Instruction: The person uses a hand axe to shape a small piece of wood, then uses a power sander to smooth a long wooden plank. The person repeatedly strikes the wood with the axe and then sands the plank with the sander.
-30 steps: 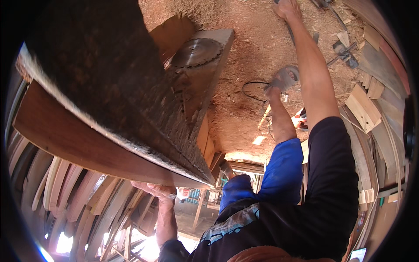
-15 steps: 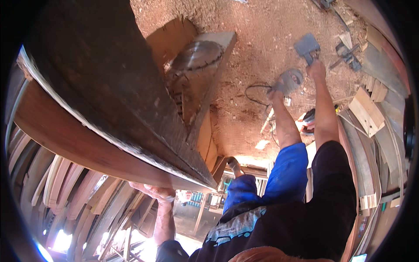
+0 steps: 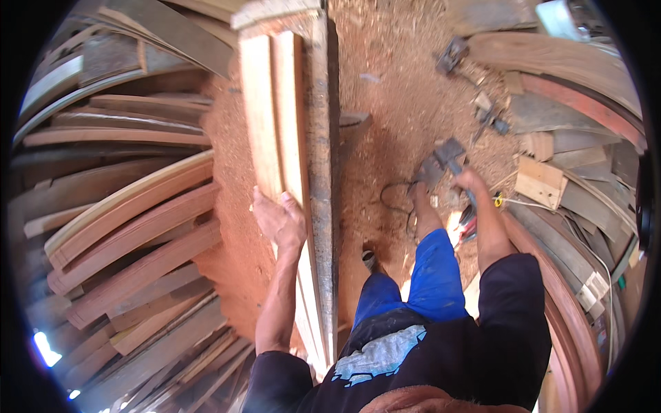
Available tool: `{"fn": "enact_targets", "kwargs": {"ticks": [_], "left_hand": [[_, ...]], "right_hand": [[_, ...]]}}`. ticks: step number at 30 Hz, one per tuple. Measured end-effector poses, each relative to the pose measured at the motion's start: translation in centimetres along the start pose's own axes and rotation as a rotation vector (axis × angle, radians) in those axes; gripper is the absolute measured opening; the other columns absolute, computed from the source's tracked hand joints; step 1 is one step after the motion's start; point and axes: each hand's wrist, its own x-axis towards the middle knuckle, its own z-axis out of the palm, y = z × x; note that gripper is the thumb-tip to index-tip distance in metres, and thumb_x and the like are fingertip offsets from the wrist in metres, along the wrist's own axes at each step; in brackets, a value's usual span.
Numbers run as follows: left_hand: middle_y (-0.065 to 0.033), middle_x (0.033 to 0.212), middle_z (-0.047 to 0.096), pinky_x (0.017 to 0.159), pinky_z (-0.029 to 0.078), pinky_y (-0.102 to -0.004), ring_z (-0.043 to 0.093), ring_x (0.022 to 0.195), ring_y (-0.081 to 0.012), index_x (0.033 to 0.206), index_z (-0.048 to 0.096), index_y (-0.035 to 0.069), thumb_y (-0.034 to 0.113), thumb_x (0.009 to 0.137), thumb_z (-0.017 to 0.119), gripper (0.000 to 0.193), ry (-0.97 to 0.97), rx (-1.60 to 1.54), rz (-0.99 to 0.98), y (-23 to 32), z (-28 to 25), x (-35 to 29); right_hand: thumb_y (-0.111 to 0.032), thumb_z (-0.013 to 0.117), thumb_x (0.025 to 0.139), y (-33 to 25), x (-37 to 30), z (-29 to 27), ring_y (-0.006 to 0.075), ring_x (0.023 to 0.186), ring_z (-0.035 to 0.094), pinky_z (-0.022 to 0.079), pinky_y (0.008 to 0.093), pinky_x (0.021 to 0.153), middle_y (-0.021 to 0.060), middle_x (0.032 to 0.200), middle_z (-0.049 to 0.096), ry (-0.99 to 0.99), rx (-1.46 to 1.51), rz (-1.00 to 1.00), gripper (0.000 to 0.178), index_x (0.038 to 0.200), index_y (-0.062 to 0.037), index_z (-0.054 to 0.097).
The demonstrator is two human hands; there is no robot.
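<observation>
My left hand [image 3: 279, 224] is closed on a long, pale wooden board [image 3: 292, 138], thumb on top and fingers at its left edge. A lengthwise step or groove runs along the board, which lies on a narrow, worn bench [image 3: 321, 172] ahead of me. Off to the right, low beside my leg, my right hand [image 3: 470, 180] is wrapped around the handle of a flat tool with a dark, squarish head [image 3: 451, 153]. The tool's exact kind does not show clearly. It hangs apart from the board.
Curved timber pieces [image 3: 138, 206] are stacked at left. More planks [image 3: 571, 144] lie at right, with a pale wood block [image 3: 540, 182] and a cord [image 3: 530, 202]. Sawdust covers the floor [image 3: 385, 158]. Part of a round saw blade [image 3: 354, 120] juts out beyond the bench's right side.
My view has swung, and the bench now runs straight ahead. My left hand, earlier below a reddish curved board, now shows on top of the pale one. My right hand still holds the tool.
</observation>
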Motion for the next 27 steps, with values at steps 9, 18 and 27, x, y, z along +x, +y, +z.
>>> {"fn": "enact_targets", "kwargs": {"ticks": [9,18,27], "left_hand": [[-0.0336,0.162,0.024,0.121,0.018,-0.0612,0.026,0.149,-0.0484,0.157,0.030,-0.001,0.050,0.095,0.057,0.085,-0.011,-0.105,0.029,-2.9,-5.3,-4.3],[-0.0371,0.162,0.019,0.121,0.019,-0.0620,0.023,0.148,-0.0545,0.151,0.047,0.010,0.048,0.087,0.068,0.077,-0.180,-0.431,0.372,-16.3,-12.4,-33.7],[-0.0358,0.163,0.017,0.120,0.020,-0.0642,0.021,0.149,-0.0544,0.151,0.046,0.005,0.044,0.084,0.067,0.081,-0.226,-0.374,0.154,-32.7,-7.9,-45.3]], "right_hand": [[-0.029,0.086,0.067,11.5,-31.2,10.7,0.0269,0.070,0.072,0.060,0.0465,0.062,0.0162,0.083,0.074,0.048,0.250,0.019,0.041,0.088,0.0039,0.075],[-0.018,0.081,0.069,31.2,-43.8,37.2,0.0228,0.068,0.070,0.054,0.0396,0.067,0.0129,0.081,0.076,0.001,0.347,0.114,0.024,0.086,-0.0012,0.078],[-0.024,0.081,0.070,31.5,-56.7,44.2,0.0239,0.078,0.072,0.056,0.0397,0.073,0.0131,0.092,0.077,0.046,-0.078,0.093,0.032,0.094,-0.0029,0.079]]}}
